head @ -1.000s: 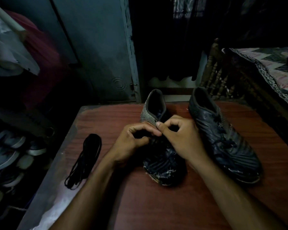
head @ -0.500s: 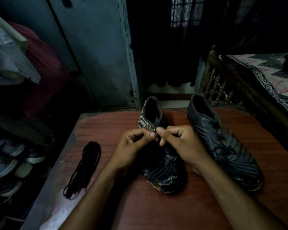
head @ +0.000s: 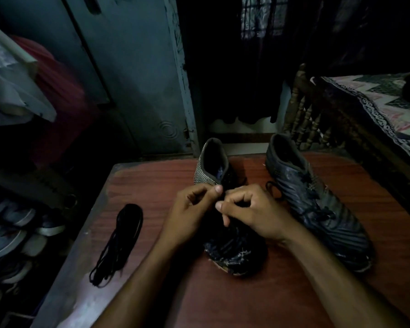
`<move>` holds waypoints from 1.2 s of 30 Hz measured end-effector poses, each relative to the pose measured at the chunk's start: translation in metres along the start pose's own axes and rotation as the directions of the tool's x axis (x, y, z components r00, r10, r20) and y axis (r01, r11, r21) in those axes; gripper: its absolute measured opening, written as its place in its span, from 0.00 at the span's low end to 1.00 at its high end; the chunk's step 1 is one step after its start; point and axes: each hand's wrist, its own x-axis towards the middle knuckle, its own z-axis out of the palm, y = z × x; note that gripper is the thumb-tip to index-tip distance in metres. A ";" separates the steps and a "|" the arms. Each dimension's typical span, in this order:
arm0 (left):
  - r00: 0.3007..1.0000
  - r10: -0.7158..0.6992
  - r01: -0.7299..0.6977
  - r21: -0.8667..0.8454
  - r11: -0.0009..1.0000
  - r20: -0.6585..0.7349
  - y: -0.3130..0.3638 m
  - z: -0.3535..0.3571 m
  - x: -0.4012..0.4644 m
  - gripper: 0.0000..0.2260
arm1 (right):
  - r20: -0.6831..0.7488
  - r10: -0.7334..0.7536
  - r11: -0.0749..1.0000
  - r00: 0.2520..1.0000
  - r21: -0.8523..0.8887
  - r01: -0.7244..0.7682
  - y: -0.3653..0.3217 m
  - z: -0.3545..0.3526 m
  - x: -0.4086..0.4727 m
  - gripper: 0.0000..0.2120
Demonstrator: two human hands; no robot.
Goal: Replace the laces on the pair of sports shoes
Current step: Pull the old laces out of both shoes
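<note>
Two dark sports shoes stand on a reddish wooden table [head: 282, 292]. The left shoe [head: 232, 247] has a striped heel and a scuffed toe pointing at me. Over its lacing, my left hand [head: 189, 216] and my right hand [head: 253, 214] have curled fingers that pinch the black lace; the lace itself is mostly lost in the dark. The right shoe [head: 317, 209] stands laced, untouched, with a lace loop hanging beside it. A bundle of black laces [head: 121, 240] lies on the table to the left.
A grey-blue door [head: 133, 79] stands behind the table. Several shoes [head: 12, 233] are stacked on the floor at the left, under hanging clothes [head: 21, 91]. A bed with a patterned cover [head: 384, 110] and a turned wooden frame is at the right.
The camera has tilted up a little. My hands stay on the left shoe's lacing; my right hand's fingertips have dropped slightly lower than the left's.
</note>
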 end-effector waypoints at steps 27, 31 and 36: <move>0.938 0.315 -0.314 0.745 0.589 0.147 0.006 -0.024 0.001 0.12 | -0.295 -0.120 0.909 0.948 -0.416 -0.014 0.019 -0.001 0.006 0.08; 0.958 0.260 -0.256 0.765 0.591 0.121 0.000 -0.028 0.004 0.11 | -0.271 -0.125 0.876 0.954 -0.482 -0.022 0.016 0.002 0.005 0.09; 0.947 0.315 -0.239 0.801 0.549 0.066 0.000 -0.024 0.003 0.11 | -0.281 -0.135 0.832 0.950 -0.553 -0.045 0.018 0.009 0.005 0.07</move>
